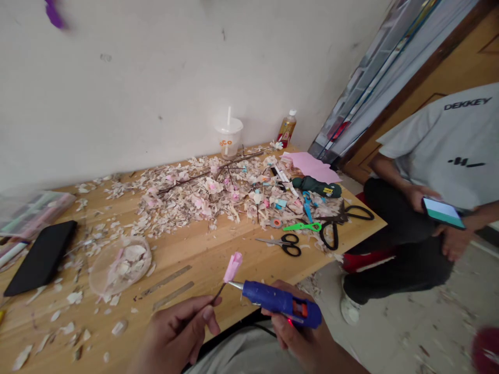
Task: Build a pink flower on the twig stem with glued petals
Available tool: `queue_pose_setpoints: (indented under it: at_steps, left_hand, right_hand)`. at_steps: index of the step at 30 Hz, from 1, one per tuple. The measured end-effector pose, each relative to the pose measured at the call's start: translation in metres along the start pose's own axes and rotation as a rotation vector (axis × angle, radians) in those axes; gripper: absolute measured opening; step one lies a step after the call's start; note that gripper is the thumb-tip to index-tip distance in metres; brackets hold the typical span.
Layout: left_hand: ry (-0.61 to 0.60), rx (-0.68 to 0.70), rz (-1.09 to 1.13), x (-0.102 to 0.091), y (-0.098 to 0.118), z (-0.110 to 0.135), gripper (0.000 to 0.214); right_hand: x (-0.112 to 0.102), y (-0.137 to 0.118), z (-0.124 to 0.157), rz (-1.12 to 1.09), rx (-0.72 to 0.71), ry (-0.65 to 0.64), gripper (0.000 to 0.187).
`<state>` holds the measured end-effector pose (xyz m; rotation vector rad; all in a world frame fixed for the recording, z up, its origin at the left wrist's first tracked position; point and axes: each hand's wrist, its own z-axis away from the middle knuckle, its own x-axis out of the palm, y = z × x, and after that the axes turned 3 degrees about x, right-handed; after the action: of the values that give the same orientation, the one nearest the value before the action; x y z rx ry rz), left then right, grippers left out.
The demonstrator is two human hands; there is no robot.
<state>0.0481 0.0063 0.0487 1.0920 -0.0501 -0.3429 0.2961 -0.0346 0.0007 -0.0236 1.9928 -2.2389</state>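
Observation:
My left hand [185, 328] pinches a thin dark twig [218, 295] near the table's front edge. A rolled pink paper flower [233, 267] tops the twig, tilted up to the right. My right hand [290, 324] is wrapped around a blue hot glue gun [273, 301], which points left and has a red light glowing on it. Its metal nozzle [236, 284] meets the base of the flower, or lies very close to it; I cannot tell which. Black-handled scissors [286, 243] lie on the table beyond the glue gun.
Paper-like scraps [187, 202] cover the wooden table [175, 254], with a flowered branch [195, 178] among them. Green scissors [304, 227], a plastic cup [230, 137], a bottle [287, 128], a shallow plastic dish [97, 272] and a black phone [41, 257] are around. Someone sits at right holding a phone [443, 212].

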Motion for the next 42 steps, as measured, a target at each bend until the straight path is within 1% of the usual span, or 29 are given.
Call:
queue_pose_setpoints:
  at_steps: [2, 4, 6, 9, 11, 13, 15, 18, 21, 28, 35, 38, 42]
  left_hand:
    - [0.005, -0.005, 0.017, 0.001, 0.001, 0.000, 0.068]
    - [0.027, -0.018, 0.032, 0.003, 0.005, 0.000, 0.066]
    - [0.041, -0.030, 0.048, 0.005, 0.011, 0.000, 0.065]
    - [0.017, -0.026, 0.029, 0.006, 0.016, 0.002, 0.066]
    - [-0.001, -0.012, -0.007, 0.005, 0.015, 0.003, 0.067]
    - [-0.011, -0.007, -0.041, 0.004, 0.011, 0.004, 0.069]
    - [-0.012, -0.001, -0.066, 0.003, 0.006, 0.004, 0.070]
    - [-0.003, 0.013, -0.083, 0.003, 0.002, 0.003, 0.071]
    - [-0.010, 0.006, -0.081, 0.003, 0.001, 0.003, 0.073]
    - [-0.030, -0.011, -0.083, 0.001, -0.002, 0.002, 0.071]
    - [-0.024, -0.013, -0.076, 0.002, -0.002, 0.001, 0.071]
    - [-0.011, -0.007, -0.072, 0.002, -0.005, 0.000, 0.070]
    - [0.038, 0.005, -0.080, 0.004, -0.006, -0.001, 0.066]
  right_hand:
    - [0.002, 0.003, 0.003, -0.073, 0.066, -0.027, 0.039]
    - [0.005, 0.005, 0.004, -0.147, 0.106, -0.006, 0.042]
    - [0.006, 0.006, 0.004, -0.216, 0.101, 0.023, 0.041]
    - [0.006, 0.004, -0.001, -0.254, 0.043, -0.032, 0.036]
    - [0.005, 0.003, -0.006, -0.242, 0.038, -0.068, 0.036]
    - [0.005, 0.005, -0.008, -0.229, 0.067, -0.063, 0.038]
    - [0.004, 0.010, -0.007, -0.230, 0.084, -0.051, 0.035]
    - [0.003, 0.016, -0.005, -0.229, 0.077, -0.090, 0.031]
    - [0.004, 0.014, -0.005, -0.236, 0.068, -0.107, 0.033]
    - [0.009, -0.001, -0.011, -0.290, 0.128, 0.047, 0.039]
    - [0.005, -0.007, -0.013, -0.289, 0.136, 0.061, 0.040]
    - [0.003, -0.009, -0.013, -0.281, 0.103, 0.022, 0.038]
    - [0.001, -0.009, -0.015, -0.267, 0.051, -0.098, 0.034]
